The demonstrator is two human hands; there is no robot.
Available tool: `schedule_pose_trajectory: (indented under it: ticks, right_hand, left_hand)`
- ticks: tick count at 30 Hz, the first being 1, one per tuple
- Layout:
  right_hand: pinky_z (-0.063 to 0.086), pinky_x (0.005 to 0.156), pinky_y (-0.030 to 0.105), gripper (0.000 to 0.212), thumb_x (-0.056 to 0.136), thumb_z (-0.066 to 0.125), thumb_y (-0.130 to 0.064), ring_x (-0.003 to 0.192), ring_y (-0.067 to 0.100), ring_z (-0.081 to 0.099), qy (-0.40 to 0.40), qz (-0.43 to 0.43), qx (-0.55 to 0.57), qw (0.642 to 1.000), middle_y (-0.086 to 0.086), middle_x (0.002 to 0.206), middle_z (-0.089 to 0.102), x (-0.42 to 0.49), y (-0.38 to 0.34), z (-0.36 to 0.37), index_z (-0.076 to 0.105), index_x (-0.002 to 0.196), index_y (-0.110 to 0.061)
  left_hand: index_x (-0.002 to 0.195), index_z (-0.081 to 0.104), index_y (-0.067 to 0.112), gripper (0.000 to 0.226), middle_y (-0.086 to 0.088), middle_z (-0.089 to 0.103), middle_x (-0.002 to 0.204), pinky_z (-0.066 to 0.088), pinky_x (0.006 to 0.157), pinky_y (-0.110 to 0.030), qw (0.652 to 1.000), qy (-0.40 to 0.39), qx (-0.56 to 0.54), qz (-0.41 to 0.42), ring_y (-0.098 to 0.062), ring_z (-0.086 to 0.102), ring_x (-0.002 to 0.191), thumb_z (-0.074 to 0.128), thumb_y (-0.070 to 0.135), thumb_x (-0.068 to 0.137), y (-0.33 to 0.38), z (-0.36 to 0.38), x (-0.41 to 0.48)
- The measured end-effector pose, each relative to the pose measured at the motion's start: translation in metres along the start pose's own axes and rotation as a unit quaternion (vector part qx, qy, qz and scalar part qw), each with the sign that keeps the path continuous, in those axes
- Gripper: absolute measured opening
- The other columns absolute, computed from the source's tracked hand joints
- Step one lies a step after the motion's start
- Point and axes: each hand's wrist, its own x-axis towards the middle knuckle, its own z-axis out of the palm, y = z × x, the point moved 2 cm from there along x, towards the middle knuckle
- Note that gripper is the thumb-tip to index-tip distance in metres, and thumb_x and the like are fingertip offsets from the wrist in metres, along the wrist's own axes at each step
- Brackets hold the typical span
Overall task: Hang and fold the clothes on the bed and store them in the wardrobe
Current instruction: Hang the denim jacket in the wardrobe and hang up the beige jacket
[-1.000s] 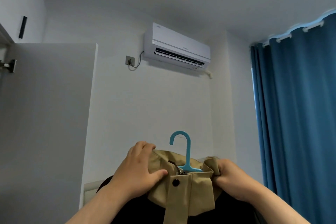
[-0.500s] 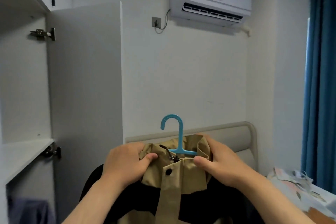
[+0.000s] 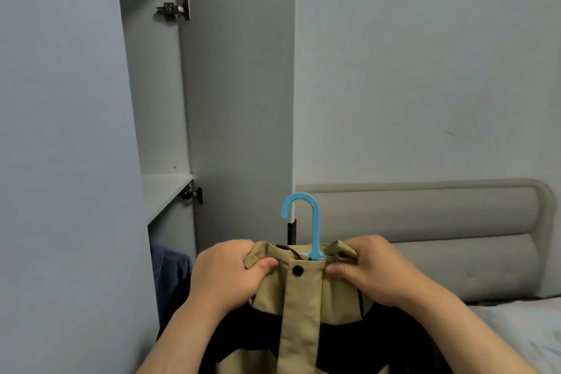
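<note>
Gripping the collar of a khaki-and-black jacket (image 3: 300,316), the left hand (image 3: 226,275) curls its fingers over the top edge of the cloth and sets its thumb on the front, so a fold of collar is pinched between them. The right hand (image 3: 370,270) does the same on the other side, thumb on the front and fingers wrapped behind the bunched collar. Between the two hands a black snap button (image 3: 297,270) sits on the khaki front strip, which runs straight down from there. A blue plastic hanger (image 3: 315,228) is inside the jacket. Only its hook and neck show, rising upright from the collar just above the hands, with the hook's open end turned toward the left hand. The jacket is held up in front of the person, its black shoulders falling away below both wrists. Beyond the left hand stands the open wardrobe door (image 3: 239,100), with a white shelf (image 3: 165,191) further to that side and a dark blue garment (image 3: 170,267) in the space under it. Behind the right hand is the padded beige headboard (image 3: 440,222), and beside that hand's forearm a strip of the bed (image 3: 528,331) shows, pale and patterned.
</note>
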Motion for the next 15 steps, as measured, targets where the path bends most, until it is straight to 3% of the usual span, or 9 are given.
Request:
schedule_pose_trajectory:
  ticks: [8, 13, 15]
  right_hand:
    - [0.055, 0.074, 0.034, 0.023, 0.077, 0.066, -0.056, 0.078, 0.001, 0.064, -0.042, 0.039, 0.011, 0.998, -0.018, 0.081, 0.07, 0.058, -0.008, 0.06, 0.07, 0.088, -0.036]
    - [0.042, 0.055, 0.014, 0.021, 0.075, 0.066, -0.063, 0.073, -0.003, 0.061, -0.062, 0.064, -0.012, 0.996, -0.022, 0.076, 0.067, 0.088, -0.003, 0.096, 0.067, 0.077, -0.042]
    - [0.037, 0.051, 0.013, 0.026, 0.074, 0.064, -0.067, 0.07, -0.002, 0.059, -0.056, 0.074, -0.024, 0.995, -0.019, 0.072, 0.065, 0.1, 0.002, 0.106, 0.064, 0.075, -0.041]
  left_hand:
    - [0.061, 0.049, 0.026, 0.055, 0.013, 0.055, 0.06, 0.028, 0.05, -0.019, 0.998, 0.006, 0.01, -0.065, -0.001, 0.049, 0.06, 0.033, 0.078, 0.066, -0.074, 0.023, 0.003]
    - [0.062, 0.049, 0.032, 0.047, 0.015, 0.054, 0.059, 0.029, 0.051, -0.018, 0.996, 0.018, 0.003, -0.092, -0.002, 0.05, 0.06, 0.037, 0.078, 0.067, -0.11, 0.048, 0.001]
    - [0.06, 0.048, 0.037, 0.039, 0.017, 0.052, 0.057, 0.026, 0.05, -0.016, 0.995, 0.024, -0.001, -0.097, -0.002, 0.05, 0.058, 0.041, 0.075, 0.068, -0.119, 0.06, 0.004]
